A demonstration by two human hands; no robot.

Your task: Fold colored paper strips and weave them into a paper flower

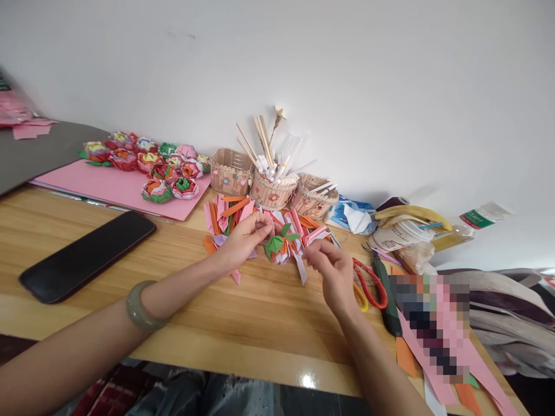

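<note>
Above the table, my left hand [249,238] is closed with thumb and fingertips pinched at the left edge of a folded paper flower [281,249]. Green pointed leaves top the flower, with orange and whitish petals below them. To its right, my right hand [335,273] has its fingers curled together, a little apart from the flower. Whatever might be between those fingertips is too small to make out. Loose folded paper strips [236,209] in pink, orange and lilac lie in a pile behind both hands.
Finished paper flowers [158,170] sit on a pink sheet [104,182] at the left, behind a black phone [89,254]. Decorated baskets [274,193] line the wall, one holding sticks. Red-handled scissors [376,286], a dark-handled tool [388,300] and a lidded cup [399,234] are on the right.
</note>
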